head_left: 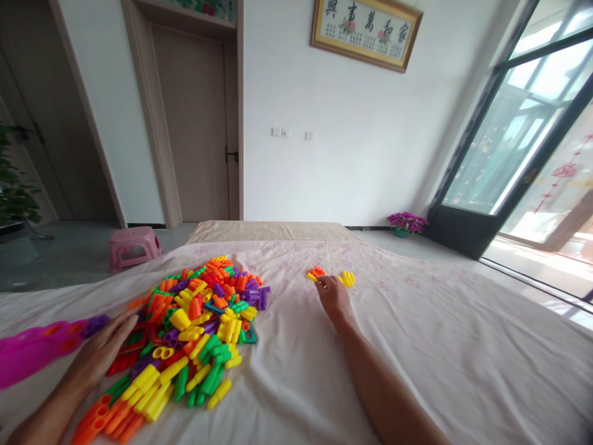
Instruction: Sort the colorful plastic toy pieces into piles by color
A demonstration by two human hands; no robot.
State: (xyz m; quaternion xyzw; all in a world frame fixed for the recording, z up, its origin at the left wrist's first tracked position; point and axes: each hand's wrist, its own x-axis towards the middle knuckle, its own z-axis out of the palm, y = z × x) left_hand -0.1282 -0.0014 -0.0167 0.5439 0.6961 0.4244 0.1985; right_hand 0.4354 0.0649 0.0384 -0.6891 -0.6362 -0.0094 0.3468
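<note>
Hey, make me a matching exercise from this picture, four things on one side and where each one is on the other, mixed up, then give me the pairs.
Things
1. Right hand
2. Pink stool
3. Left hand
4. Framed picture

Places
A. At the left side of the big colourful pile
B. High on the white wall
C. At the small group of yellow and orange pieces
D. On the floor

Right pairs: 1-C, 2-D, 3-A, 4-B
</note>
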